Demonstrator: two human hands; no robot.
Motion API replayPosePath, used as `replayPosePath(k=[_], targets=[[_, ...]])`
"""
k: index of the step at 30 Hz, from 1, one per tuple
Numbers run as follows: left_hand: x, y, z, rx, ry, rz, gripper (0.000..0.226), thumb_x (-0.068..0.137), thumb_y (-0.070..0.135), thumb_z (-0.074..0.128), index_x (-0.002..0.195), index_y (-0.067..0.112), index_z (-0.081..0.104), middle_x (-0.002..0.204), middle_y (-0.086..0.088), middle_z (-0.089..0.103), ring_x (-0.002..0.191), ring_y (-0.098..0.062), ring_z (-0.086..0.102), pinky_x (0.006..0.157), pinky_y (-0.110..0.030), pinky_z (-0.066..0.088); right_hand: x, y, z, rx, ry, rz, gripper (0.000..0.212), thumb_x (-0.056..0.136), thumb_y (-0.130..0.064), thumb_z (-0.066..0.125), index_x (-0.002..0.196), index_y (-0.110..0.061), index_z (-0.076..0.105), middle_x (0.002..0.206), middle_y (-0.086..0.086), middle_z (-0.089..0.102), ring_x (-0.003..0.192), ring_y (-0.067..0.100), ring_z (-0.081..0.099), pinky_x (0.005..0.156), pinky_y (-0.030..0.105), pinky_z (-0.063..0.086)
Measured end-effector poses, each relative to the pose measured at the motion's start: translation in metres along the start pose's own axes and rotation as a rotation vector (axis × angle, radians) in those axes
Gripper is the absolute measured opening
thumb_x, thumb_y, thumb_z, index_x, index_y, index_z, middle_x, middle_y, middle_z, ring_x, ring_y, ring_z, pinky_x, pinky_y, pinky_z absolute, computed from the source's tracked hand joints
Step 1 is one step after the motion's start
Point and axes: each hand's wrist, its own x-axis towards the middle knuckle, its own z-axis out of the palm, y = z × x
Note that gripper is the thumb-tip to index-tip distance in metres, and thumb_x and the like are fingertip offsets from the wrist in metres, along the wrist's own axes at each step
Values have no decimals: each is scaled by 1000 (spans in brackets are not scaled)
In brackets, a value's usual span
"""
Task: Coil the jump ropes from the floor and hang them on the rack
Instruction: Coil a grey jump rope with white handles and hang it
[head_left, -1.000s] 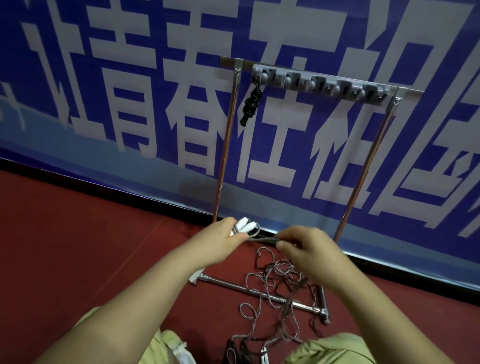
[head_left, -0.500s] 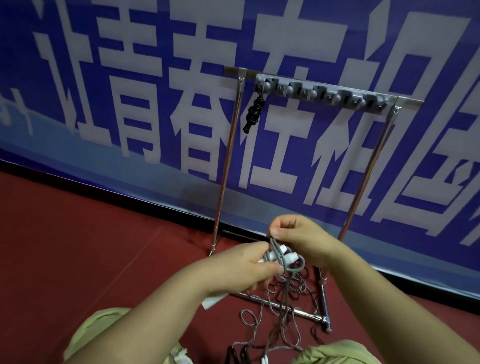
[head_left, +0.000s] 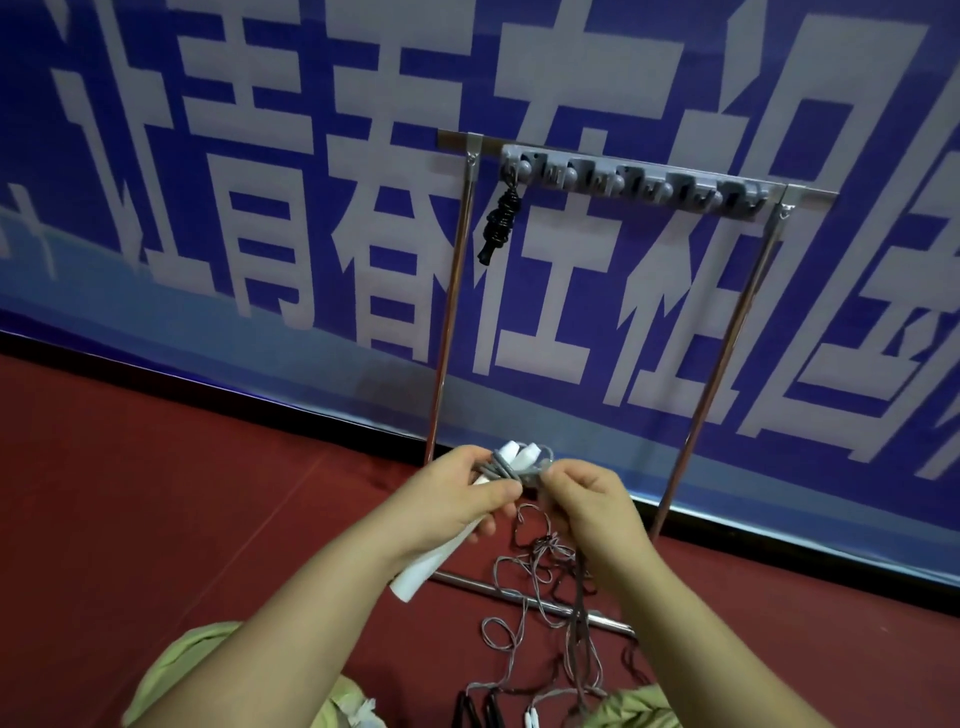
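One jump rope is already done: a black coiled rope (head_left: 500, 222) hangs as a tight bundle from the leftmost hook of the rack (head_left: 631, 179), up at about twelve o'clock in the head view, while the other hooks along the grey strip look bare. The second rope is in hand and, as I judge it, only at the start of its coiling. The left hand (head_left: 451, 501) is clenched around a pair of white handles (head_left: 511, 457) held side by side, their tips poking out toward twelve o'clock and their butt ends sticking out below the palm toward seven o'clock; a few turns of grey cord (head_left: 500, 467) are wrapped around the handles just above the fingers. The right hand (head_left: 587, 501), just at three o'clock of the left, pinches that cord between thumb and fingers, touching the wrap. Most of this rope is still loose: the thin, kinked cord drops from the hands toward six o'clock into a tangled heap (head_left: 545, 582) on the red floor (head_left: 156, 493), lying across the rack's bottom bar (head_left: 478, 584). Near the bottom edge, at six o'clock, black handles (head_left: 475, 709) and small white handle tips (head_left: 535, 719) show, so at least one more rope seems to wait on the floor; how many I cannot tell from the tangle. Left to do, by my reading: finish the wrap, hang the bundle, then repeat.
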Motion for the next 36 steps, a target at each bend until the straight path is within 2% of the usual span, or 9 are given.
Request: replayPosePath(k=[7,10,13,16,21,24,28,32,36], targets=[[6,-4,-2,-23,35,-46,12,94,20,56,106,16,55,72,4,63,58,-10,56,57,-29,45,-2,-4,-3,-27,-92,9,46,85,-48,63,73,-4,64,48,-8,42,41,4,31,42,17,25],[9,-4,4,101,74,-14,16,91,21,59,105,17,55,74,4,64,57,-9,56,55,-26,44,6,1,1,-134,2,18,51,89,-45,60,79,5,67,54,3,49,47,10,36,47,21,28],[13,-1,4,167,99,11,19,88,19,62,104,16,55,76,3,66,58,-10,57,55,-26,44,15,1,1,-134,27,2,40,90,-42,61,70,-7,70,55,9,53,51,16,40,52,28,31],[13,3,0,24,28,-31,25,88,16,63,111,15,54,80,2,68,62,-10,60,57,-27,48,21,0,1,-156,45,-53,42,88,-45,62,68,-8,66,61,20,56,57,16,44,58,30,36],[1,-7,3,-383,-202,-303,40,75,35,62,106,11,58,77,-3,70,56,-13,60,51,-23,44,27,7,-2,-135,184,-79,44,93,-32,59,73,7,56,51,-7,33,45,5,27,44,19,26],[6,-15,11,-400,-136,-308,32,77,39,61,89,10,61,64,1,60,45,-8,47,44,-18,37,28,10,-7,-151,196,-23,49,93,-37,57,74,8,57,48,-7,33,43,6,28,43,19,26],[20,-16,10,-1,26,-185,25,84,34,67,75,12,60,64,-2,55,49,-11,48,52,-22,39,24,13,-9,-329,155,38,55,97,-48,43,53,-17,50,44,-7,35,38,5,29,43,21,25],[25,-11,5,513,76,-87,32,78,47,69,79,16,62,73,1,59,66,-15,54,63,-29,39,17,15,-6,-316,181,77,59,101,-47,32,49,-19,43,42,-8,34,36,5,28,43,20,24],[19,-5,5,657,126,-49,31,75,50,70,84,22,59,79,4,60,71,-15,57,62,-30,40,13,4,-8,-237,67,160,55,95,-55,40,55,-17,41,40,-11,32,36,6,24,43,21,23]])
